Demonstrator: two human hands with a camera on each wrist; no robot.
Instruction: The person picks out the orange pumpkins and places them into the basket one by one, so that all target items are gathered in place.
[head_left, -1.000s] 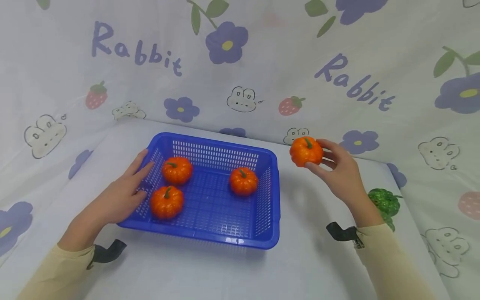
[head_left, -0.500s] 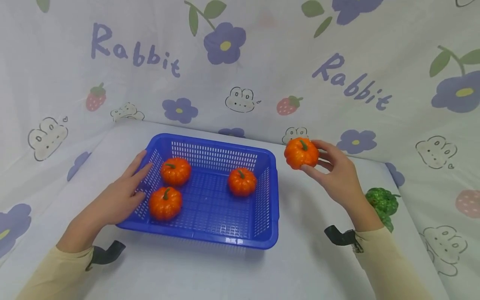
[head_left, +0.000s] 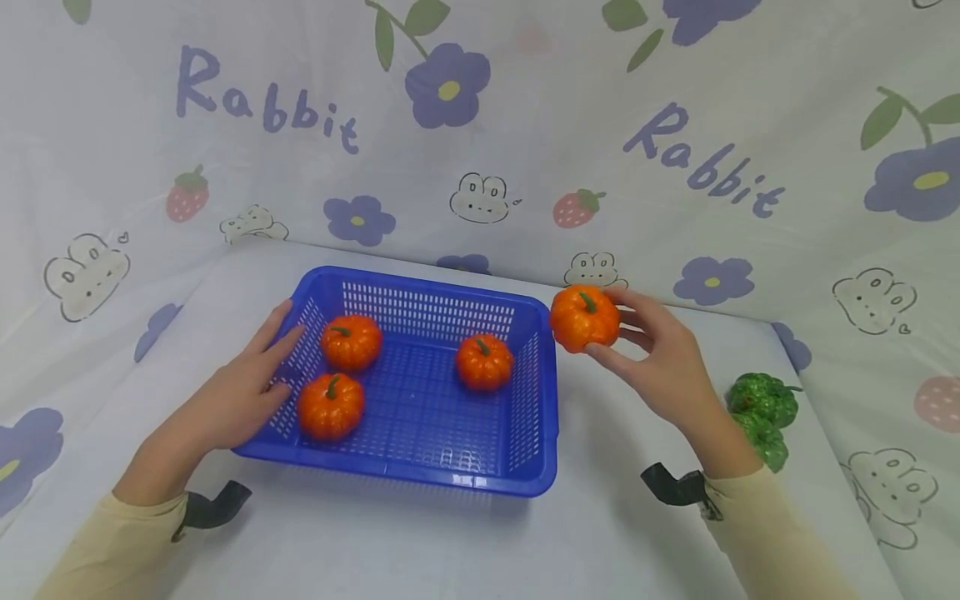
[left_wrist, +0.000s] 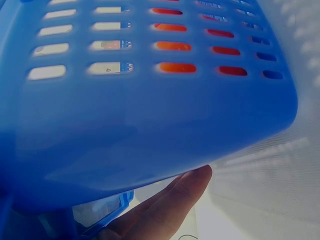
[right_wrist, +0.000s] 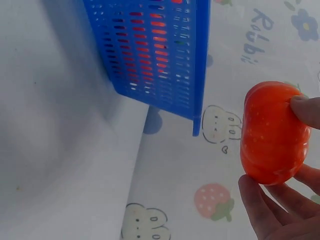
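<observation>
In the head view, my right hand holds an orange toy pumpkin with a green stem, thumb below and fingers behind. The right wrist view shows this pumpkin raised off the table, beside the basket's rim. My left hand rests at the left rim of a blue plastic basket, fingers fairly straight. Inside lie two pumpkins at the left, one behind and one in front, and a third pumpkin toward the right. The left wrist view shows fingers at the basket's edge.
Two green pumpkin-like vegetables, one behind and one in front, lie by the right forearm on the white table. A printed cloth hangs behind the table. Dark wrist mounts stick out at both sleeves.
My right hand has carried the pumpkin left and slightly down, so it now overlaps the basket's right rim in the head view. The left hand and basket have stayed put.
</observation>
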